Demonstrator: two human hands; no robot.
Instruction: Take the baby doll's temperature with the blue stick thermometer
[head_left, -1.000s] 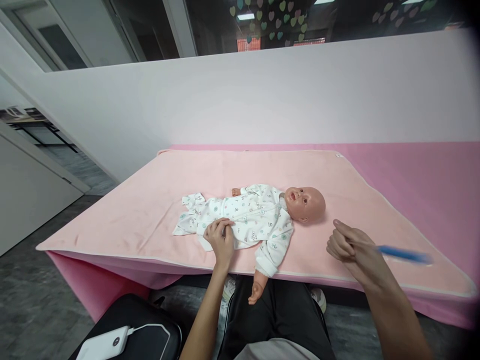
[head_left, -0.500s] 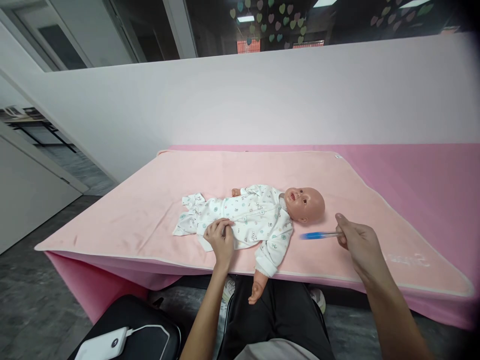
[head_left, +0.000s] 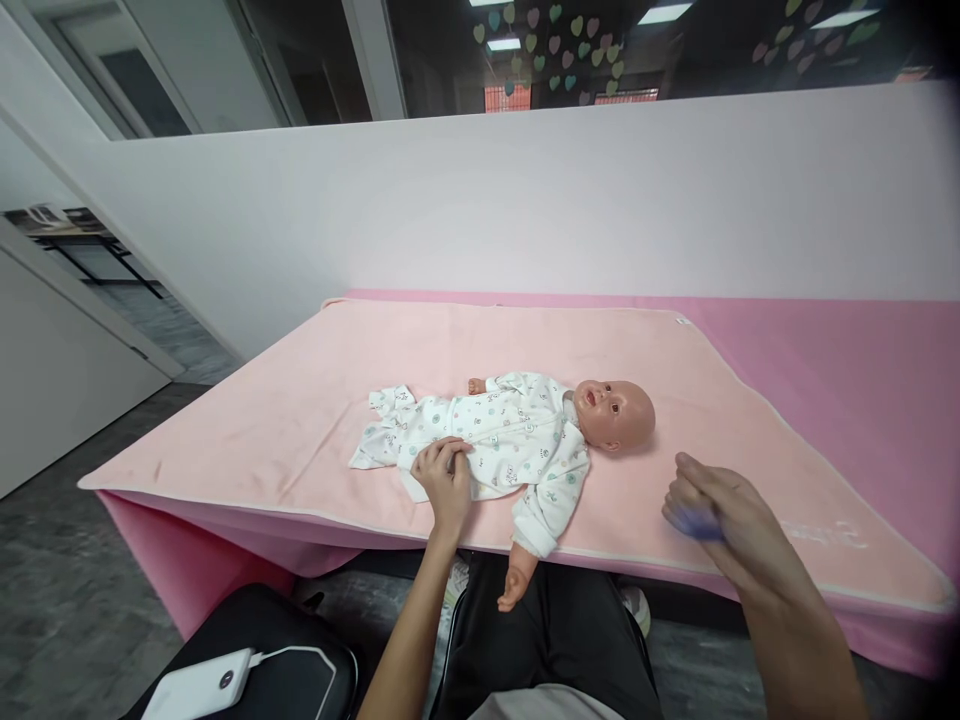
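Observation:
A baby doll (head_left: 499,430) in white printed clothes lies on its back on the peach blanket (head_left: 255,410), head to the right. One of its arms hangs over the near edge. My left hand (head_left: 446,475) presses on the doll's near side at the waist, fingers curled against the clothing. To the right of the doll's head, my right hand (head_left: 720,510) is closed in the air above the blanket. It grips a slim clear stick with a blue end (head_left: 697,522), like a thermometer, now mostly a blue smear from motion.
Pink cloth (head_left: 862,370) shows beyond the blanket's right side. A white wall (head_left: 600,200) rises behind the table. At the lower left, a white power bank (head_left: 199,685) with a cable lies on a black seat (head_left: 277,640).
My right hand has swung slightly downward; the stick, which pointed left, is now blurred close to the fingers. My left hand keeps its place on the doll. The view has shifted slightly.

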